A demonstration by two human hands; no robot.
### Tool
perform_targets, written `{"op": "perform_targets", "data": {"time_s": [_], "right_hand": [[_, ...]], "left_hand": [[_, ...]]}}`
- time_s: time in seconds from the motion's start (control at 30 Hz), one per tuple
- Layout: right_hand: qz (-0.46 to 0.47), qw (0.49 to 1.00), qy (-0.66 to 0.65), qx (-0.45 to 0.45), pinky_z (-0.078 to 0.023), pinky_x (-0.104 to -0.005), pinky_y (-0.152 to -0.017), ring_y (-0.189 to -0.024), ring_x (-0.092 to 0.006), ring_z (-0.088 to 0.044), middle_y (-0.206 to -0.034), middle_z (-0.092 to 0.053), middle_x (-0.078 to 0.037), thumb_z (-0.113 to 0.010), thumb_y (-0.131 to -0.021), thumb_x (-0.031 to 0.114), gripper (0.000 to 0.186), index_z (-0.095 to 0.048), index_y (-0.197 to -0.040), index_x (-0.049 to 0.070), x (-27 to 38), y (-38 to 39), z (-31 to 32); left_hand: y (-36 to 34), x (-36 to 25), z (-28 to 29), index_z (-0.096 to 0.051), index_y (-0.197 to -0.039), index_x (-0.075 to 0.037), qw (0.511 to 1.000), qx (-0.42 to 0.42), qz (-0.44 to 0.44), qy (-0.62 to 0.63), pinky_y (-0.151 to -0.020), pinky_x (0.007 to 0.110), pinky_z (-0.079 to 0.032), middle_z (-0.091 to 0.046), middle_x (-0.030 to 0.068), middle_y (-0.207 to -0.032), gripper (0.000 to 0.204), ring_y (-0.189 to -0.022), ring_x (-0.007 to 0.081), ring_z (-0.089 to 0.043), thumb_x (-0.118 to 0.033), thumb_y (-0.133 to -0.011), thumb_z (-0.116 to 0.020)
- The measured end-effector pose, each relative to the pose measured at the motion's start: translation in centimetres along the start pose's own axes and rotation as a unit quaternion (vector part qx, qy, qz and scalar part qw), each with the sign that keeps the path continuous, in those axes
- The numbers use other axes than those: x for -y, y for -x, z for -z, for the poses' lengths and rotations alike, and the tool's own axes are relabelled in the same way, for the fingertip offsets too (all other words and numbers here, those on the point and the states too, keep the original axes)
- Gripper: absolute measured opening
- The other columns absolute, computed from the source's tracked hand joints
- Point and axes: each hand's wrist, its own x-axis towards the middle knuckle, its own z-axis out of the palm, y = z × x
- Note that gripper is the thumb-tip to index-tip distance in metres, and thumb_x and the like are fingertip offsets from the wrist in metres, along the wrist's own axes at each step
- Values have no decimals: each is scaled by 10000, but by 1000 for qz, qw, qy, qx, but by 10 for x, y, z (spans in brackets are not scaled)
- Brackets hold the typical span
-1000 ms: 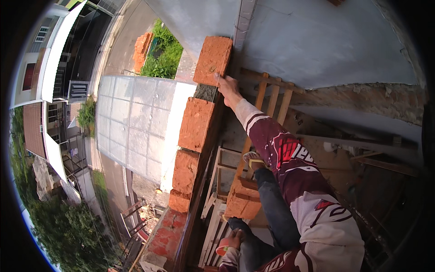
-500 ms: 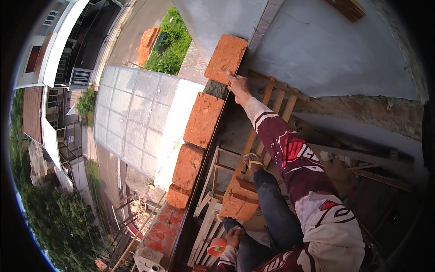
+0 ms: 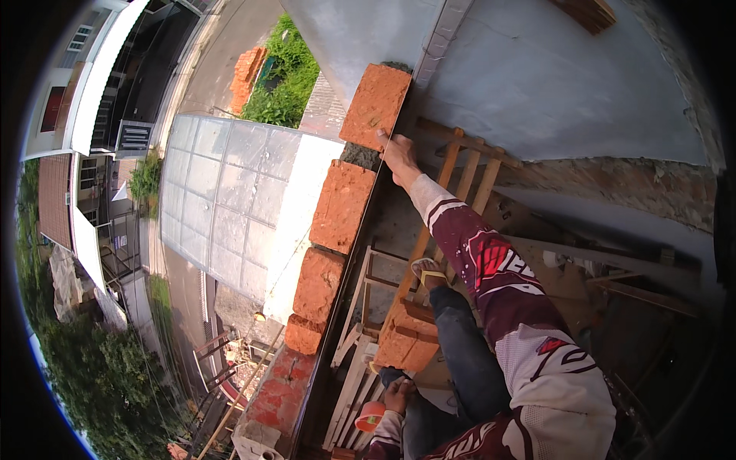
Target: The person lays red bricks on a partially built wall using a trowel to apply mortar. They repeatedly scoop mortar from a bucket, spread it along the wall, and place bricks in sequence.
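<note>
Partly open, the right grip (image 3: 399, 156) touches the far brick (image 3: 374, 101).

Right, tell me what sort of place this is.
Probably a building site, above ground level: a row of rectangular orange-red clay bricks with rough grey mortar between two of them, and a stack of orange bricks beside leafy green plants below.

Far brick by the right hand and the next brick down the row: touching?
Apart. The head view shows grey mortar filling the gap between the far brick and the next brick.
</note>
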Motion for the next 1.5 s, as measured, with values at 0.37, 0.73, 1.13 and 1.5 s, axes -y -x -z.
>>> {"op": "perform_targets", "data": {"time_s": [0.37, 0.73, 1.13, 1.5], "right_hand": [[22, 1000, -6, 3, -476, -377, -734, -807, -164, -605, -838, -692, -139, -692, -907, 381, 449, -690, -910, -68, -3, 1, 1], [148, 949, 217, -172, -408, -441, -988, -1195, -357, -491, -1309, -506, -310, -689, -904, 423, 670, -523, -1337, -60, 12, 11, -5], [337, 728, 596, 32, -177, -540, -1212, -1481, -478, -137, -1591, -150, -310, -764, -750, 620, 1179, -170, -1563, 7, 122, -63, 11], [335, 685, 642, 82, -209, -503, -1208, -1438, -445, -254, -1506, -314, -287, -807, -684, 619, 1241, -197, -1530, -55, 122, -68, 14]], "left_hand": [[2, -3, 5, -544, -1273, -89, 1000, -11, 7, -1, -806, 378, -547, -698, 73, -1106, 400, -965, 212, -695, -292, -952, -669], [-1, 0, 4, -547, -1290, -58, 1000, -16, -4, 0, -790, 370, -548, -699, 85, -1098, 402, -949, 223, -697, -267, -965, -656], [3, 19, 1, -564, -1272, -5, 998, -36, 2, 55, -734, 318, -546, -709, 82, -1044, 400, -893, 204, -706, -240, -964, -665], [-22, 3, -19, -593, -1233, 11, 998, -12, -31, 45, -700, 309, -547, -686, 67, -1017, 385, -854, 151, -653, -255, -964, -665]]}}
